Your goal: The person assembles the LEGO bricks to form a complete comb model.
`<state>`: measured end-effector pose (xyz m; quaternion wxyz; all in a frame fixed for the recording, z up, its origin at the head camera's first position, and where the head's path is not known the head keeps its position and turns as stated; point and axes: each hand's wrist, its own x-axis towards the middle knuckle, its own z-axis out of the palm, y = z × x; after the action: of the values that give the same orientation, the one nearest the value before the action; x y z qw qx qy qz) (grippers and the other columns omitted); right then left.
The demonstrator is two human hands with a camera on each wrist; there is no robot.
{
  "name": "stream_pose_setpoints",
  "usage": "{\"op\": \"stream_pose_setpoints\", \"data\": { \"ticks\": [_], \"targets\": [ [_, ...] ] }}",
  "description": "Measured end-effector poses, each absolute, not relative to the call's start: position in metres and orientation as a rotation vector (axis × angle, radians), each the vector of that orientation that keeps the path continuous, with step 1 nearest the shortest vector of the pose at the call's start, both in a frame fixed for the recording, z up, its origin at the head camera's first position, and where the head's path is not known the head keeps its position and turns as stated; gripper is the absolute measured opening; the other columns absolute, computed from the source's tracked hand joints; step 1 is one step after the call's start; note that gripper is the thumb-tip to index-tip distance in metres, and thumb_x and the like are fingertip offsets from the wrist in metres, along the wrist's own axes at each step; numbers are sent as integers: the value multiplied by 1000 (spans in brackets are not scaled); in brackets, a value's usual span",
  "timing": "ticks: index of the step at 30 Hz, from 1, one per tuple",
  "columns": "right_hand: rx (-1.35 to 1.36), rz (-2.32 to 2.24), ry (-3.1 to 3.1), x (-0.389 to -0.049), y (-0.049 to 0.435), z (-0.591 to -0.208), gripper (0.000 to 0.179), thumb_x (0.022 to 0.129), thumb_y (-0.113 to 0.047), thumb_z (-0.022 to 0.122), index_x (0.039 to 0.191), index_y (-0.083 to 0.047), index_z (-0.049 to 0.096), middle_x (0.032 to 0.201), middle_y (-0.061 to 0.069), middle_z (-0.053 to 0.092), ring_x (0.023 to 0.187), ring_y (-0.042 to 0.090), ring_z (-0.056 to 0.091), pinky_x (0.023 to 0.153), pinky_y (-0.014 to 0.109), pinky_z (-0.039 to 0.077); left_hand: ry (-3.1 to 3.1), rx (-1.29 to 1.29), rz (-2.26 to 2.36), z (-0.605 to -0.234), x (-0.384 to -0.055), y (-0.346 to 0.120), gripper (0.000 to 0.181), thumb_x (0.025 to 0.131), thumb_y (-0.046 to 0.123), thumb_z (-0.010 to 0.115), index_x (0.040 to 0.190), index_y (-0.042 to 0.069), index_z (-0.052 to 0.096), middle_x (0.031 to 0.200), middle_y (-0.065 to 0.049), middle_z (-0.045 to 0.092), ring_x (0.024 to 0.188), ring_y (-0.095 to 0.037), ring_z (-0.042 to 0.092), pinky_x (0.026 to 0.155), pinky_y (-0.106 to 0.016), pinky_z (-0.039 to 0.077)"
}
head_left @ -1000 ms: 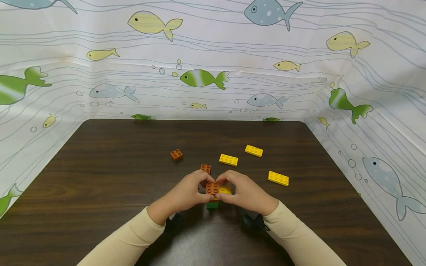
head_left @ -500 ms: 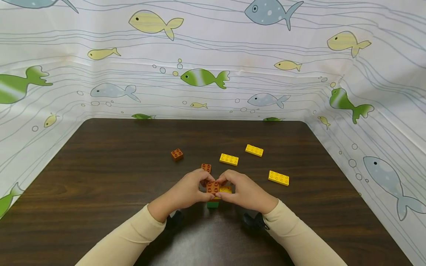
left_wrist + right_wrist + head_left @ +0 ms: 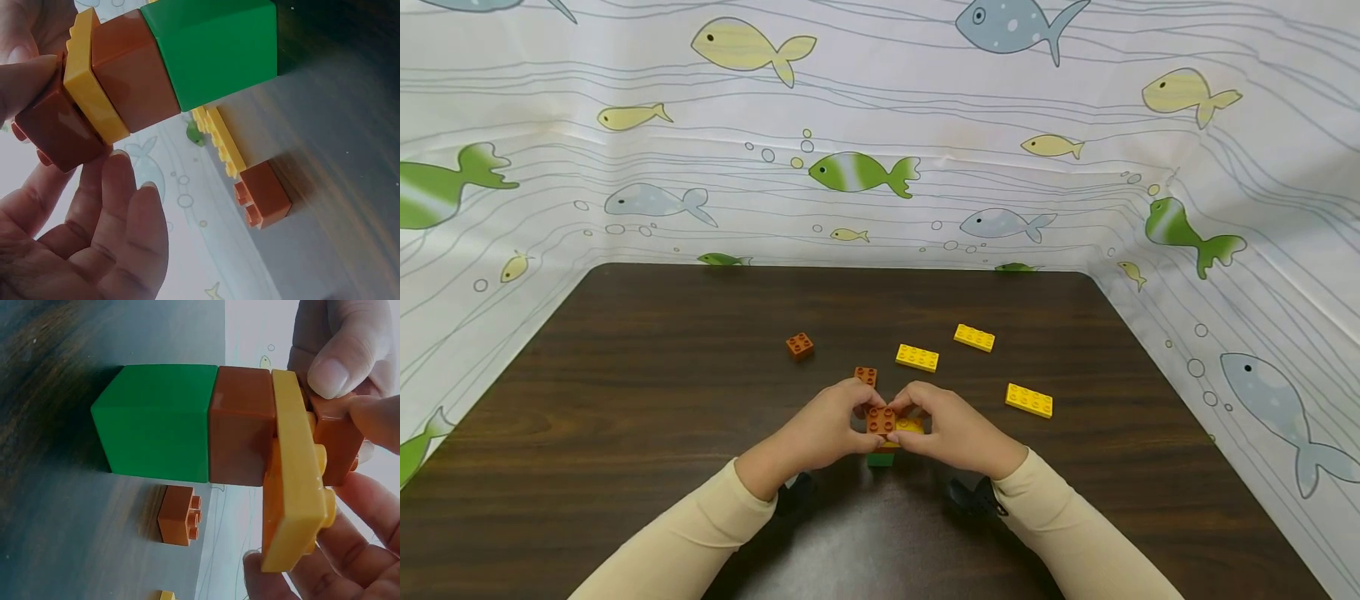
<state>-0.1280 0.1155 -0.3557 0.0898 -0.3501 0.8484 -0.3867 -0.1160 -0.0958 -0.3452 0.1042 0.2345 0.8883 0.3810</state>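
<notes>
A small stack stands on the dark table in front of the person. Its base is a green block (image 3: 156,425), topped by a brown brick (image 3: 240,425). Over that lies a flat yellow brick (image 3: 294,469), one end sticking out to the right. Uppermost is another brown brick (image 3: 881,420), tilted against the yellow one with a narrow gap between them in the left wrist view. My left hand (image 3: 822,425) pinches this top brick from the left, thumb in front and fingers behind. From the right, my right hand (image 3: 957,429) pinches it too.
Just behind the hands lies a brown brick (image 3: 866,376), with a second brown brick (image 3: 800,346) farther back to the left. Three flat yellow bricks (image 3: 917,357) are spread out at the right. A fish-print curtain (image 3: 880,125) surrounds the table (image 3: 662,358).
</notes>
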Motion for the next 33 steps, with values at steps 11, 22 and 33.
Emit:
{"op": "stream_pose_setpoints", "data": {
  "ticks": [11,22,33],
  "targets": [
    [-1031,-1122,2528,-128,115,-352,26,88,-20,72,108,-9,59,106,1,62,93,14,61,81,26,52,2703,781,1000,-342,-115,-92,25,79,10,78,102,8,67,95,1,56,87,-20,55,77,-35,48],
    [-975,-1123,2518,-126,116,-354,27,88,-20,72,109,-9,59,106,1,62,91,14,60,79,25,52,2680,779,1013,-340,-114,-91,24,79,8,77,100,9,67,92,1,54,84,-22,53,71,-29,46],
    [-963,-1132,2545,-125,122,-358,31,88,-25,72,114,-12,60,110,-2,61,97,14,59,85,32,52,2595,709,1147,-353,-119,-95,26,81,11,77,104,9,65,96,0,52,85,-16,51,71,-27,46]
  ]
}}
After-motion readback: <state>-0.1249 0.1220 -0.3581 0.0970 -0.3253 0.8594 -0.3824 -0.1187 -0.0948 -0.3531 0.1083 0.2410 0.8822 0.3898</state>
